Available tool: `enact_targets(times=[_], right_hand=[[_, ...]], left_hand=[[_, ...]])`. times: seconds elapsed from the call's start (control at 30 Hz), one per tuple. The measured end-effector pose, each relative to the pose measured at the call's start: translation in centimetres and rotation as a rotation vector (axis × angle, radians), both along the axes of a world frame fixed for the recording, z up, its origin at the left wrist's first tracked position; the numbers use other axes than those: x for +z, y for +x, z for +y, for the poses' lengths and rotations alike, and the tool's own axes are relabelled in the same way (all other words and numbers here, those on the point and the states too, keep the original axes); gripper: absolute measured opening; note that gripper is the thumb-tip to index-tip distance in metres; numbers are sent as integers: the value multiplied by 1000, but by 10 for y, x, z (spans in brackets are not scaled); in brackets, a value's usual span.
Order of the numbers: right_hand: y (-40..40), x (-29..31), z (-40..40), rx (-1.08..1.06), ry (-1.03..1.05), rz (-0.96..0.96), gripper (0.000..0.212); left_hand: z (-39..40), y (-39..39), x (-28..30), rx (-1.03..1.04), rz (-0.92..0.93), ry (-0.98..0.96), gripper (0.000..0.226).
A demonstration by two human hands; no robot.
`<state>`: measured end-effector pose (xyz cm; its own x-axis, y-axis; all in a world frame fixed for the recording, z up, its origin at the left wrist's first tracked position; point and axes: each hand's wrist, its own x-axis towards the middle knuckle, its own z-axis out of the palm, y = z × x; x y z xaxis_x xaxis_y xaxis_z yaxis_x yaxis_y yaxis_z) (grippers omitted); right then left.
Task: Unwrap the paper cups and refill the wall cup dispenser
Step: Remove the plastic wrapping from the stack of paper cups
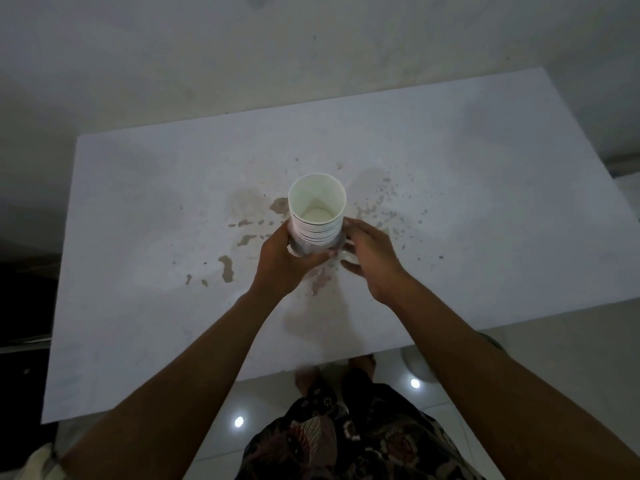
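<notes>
Cup stack (pixel 317 211) upright mid-desk (pixel 138 237), wrapper (pixel 313 249) pushed down near its base. My left hand (pixel 287 261) grips the stack, right hand (pixel 370 258) cups the wrapper. Unwrapping unfinished; no dispenser visible, so I judge refilling remains.

A white table (pixel 145 237) fills most of the frame, its top marked by brown stains (pixel 227 268) scattered around the centre, with finer specks spread toward the centre right. Behind it, a pale, smudged wall (pixel 311 46) is seen across the upper part of the frame. A glossy tiled floor (pixel 263 403) is seen below the table's near edge at the bottom centre, with two bright light reflections (pixel 239 421) on it. Dark patterned clothing (pixel 346 441) is seen at the bottom centre. The far left edge lies in darkness.
</notes>
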<state>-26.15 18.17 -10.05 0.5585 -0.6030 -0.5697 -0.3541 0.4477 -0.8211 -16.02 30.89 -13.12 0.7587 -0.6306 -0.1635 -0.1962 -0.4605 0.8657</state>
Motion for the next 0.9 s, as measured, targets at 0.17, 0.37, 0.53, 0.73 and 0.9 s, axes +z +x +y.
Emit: enact_targets(times=[0.17,0.37,0.53,0.73,0.9], right_hand=[[-3,-10,2,-92,131,-57,14],[3,-26,3,-22,-115,89,11],[8,-22,-2,-4,-157,142,13],[2,-12,-2,-90,210,39,8],[3,-22,0,-101,189,34,11]], left_hand=[[-3,3,7,-52,22,16,71],[3,-5,25,7,-115,-142,79],[4,-8,17,26,-147,-113,77],[9,-7,-3,-3,-90,7,70],[8,0,7,-59,-67,66,70]])
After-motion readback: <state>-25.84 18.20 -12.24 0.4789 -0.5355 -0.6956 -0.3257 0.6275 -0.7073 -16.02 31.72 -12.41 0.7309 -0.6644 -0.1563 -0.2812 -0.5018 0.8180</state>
